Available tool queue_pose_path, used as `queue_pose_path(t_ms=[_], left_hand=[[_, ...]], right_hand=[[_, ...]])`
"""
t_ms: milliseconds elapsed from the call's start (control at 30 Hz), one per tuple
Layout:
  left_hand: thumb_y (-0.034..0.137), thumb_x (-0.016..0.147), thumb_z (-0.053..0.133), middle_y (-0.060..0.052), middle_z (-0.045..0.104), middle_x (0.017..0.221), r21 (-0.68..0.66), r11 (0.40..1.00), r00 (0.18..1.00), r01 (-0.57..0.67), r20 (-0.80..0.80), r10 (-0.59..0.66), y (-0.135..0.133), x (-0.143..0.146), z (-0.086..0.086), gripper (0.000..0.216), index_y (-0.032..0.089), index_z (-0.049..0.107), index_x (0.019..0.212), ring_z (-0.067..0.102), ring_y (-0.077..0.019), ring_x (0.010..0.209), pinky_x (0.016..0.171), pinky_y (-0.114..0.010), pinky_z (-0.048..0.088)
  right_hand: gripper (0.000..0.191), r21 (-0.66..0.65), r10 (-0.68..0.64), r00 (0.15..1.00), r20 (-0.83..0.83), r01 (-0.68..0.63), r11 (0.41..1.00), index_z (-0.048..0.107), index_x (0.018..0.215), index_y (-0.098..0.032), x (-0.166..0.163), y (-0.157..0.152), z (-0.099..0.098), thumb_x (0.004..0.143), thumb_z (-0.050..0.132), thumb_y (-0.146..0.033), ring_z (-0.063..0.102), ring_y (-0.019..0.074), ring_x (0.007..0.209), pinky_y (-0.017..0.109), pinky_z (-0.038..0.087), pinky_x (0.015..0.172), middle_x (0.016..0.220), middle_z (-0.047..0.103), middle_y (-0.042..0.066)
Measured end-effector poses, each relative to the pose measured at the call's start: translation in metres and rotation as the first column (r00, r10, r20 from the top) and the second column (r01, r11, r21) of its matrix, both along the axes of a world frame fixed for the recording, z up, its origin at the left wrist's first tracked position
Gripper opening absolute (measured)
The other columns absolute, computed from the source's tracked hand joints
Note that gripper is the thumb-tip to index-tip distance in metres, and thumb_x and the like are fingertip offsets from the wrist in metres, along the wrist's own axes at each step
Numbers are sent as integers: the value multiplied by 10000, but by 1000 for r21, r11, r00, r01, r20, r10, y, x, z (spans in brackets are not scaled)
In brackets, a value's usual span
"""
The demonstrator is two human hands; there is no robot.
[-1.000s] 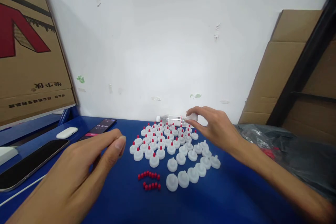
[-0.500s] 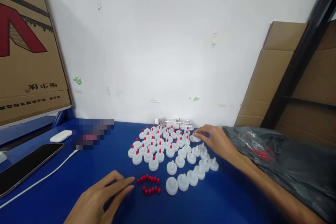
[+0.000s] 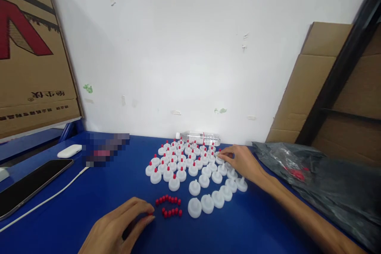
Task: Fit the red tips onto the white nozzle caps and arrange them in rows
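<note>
My right hand (image 3: 241, 160) reaches to the back of the group, thumb and fingers closed on a white nozzle cap (image 3: 219, 159) with a red tip showing. My left hand (image 3: 119, 224) is low on the table, its fingertips pinched together with a bit of red between them, seemingly a small red cap (image 3: 150, 214). Beside it lie two short rows of small red caps (image 3: 169, 213). Many white nozzle caps with red tips (image 3: 174, 183) stand upright at the back and left. Nozzle caps with bare spouts (image 3: 194, 208) curve along the front and right.
A clear plastic bottle (image 3: 196, 138) lies against the wall. To the left are a phone (image 3: 32, 188), a white case (image 3: 69, 151) and a white cable (image 3: 50, 198). Dark plastic sheeting (image 3: 336, 194) lies on the right, with cardboard (image 3: 309, 75) leaning behind it.
My left fingertips have closed, with red now visible between them. A red tip now shows on the nozzle cap at my right fingertips, where none was visible before.
</note>
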State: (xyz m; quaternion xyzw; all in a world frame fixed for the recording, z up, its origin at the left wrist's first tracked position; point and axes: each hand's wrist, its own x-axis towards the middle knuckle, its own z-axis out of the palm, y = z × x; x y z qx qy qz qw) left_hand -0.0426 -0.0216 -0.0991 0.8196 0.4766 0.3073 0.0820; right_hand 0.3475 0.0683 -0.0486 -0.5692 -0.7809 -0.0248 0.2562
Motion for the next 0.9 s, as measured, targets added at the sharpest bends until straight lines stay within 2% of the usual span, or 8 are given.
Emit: queue_pose_path(t_ms=[167, 267, 400, 533, 633, 767, 833, 900], left_hand=[[373, 987, 575, 44, 756, 1006, -10, 999, 998, 53, -19, -54, 1, 2, 2, 202, 364, 776, 1009, 761, -136, 834, 765, -151, 599], [354, 1000, 550, 36, 756, 1025, 10, 998, 998, 57, -14, -57, 1, 3, -2, 228, 362, 774, 1042, 764, -133, 834, 776, -156, 602], [363, 987, 559, 34, 775, 1051, 52, 998, 1000, -31, 2, 31, 0, 4, -4, 234, 367, 748, 1125, 772, -165, 898, 796, -197, 619], [370, 975, 559, 41, 791, 1065, 68, 993, 994, -99, -45, 102, 1, 7, 1, 239, 359, 748, 1120, 783, -184, 898, 746, -217, 633], [368, 971, 546, 41, 800, 1070, 92, 988, 988, -123, -81, 131, 3, 10, 3, 261, 342, 749, 1133, 786, -204, 924, 738, -237, 639], [365, 971, 529, 45, 806, 1060, 117, 987, 990, -108, -80, 118, 4, 14, 5, 268, 331, 755, 1111, 791, -195, 905, 739, -231, 637], [368, 968, 533, 48, 808, 1047, 116, 989, 992, -96, -66, 104, 3, 15, 7, 259, 330, 757, 1092, 793, -186, 885, 734, -222, 635], [371, 956, 552, 47, 812, 1016, 115, 988, 993, -103, -48, 109, 2, 16, 9, 244, 323, 756, 1082, 794, -185, 862, 729, -221, 636]], right_hand=[[285, -13, -21, 1000, 23, 21, 1000, 812, 896, -261, 2, 1, -2, 954, 579, -415, 712, 226, 712, 303, 485, 656, 819, 796, 30], [340, 33, -59, 998, 23, 59, 998, 793, 950, -242, 4, -1, -1, 984, 525, -449, 706, 245, 780, 331, 482, 700, 852, 785, 52], [399, 88, -82, 996, 17, 80, 993, 741, 1068, -207, 6, -1, 0, 1020, 441, -466, 680, 295, 986, 414, 485, 867, 1022, 762, 95], [455, 48, -26, 999, 31, 24, 999, 715, 1147, -220, 5, -1, -2, 1045, 371, -500, 669, 305, 1097, 441, 489, 945, 1140, 750, 95], [508, -14, 53, 997, 49, -53, 999, 738, 1049, -245, 3, -4, -5, 1067, 301, -504, 697, 279, 1076, 396, 520, 921, 1114, 766, 60], [579, -58, 91, 995, 46, -88, 994, 732, 902, -244, 3, -6, -5, 1079, 240, -494, 737, 256, 958, 349, 555, 822, 948, 781, 45], [567, -48, 85, 996, 35, -83, 995, 726, 904, -235, 4, -6, -3, 1080, 247, -482, 739, 258, 930, 353, 556, 813, 908, 775, 52], [517, -7, 56, 998, 17, -56, 998, 721, 969, -221, 5, -6, 2, 1075, 281, -471, 726, 273, 967, 387, 544, 864, 967, 771, 72]])
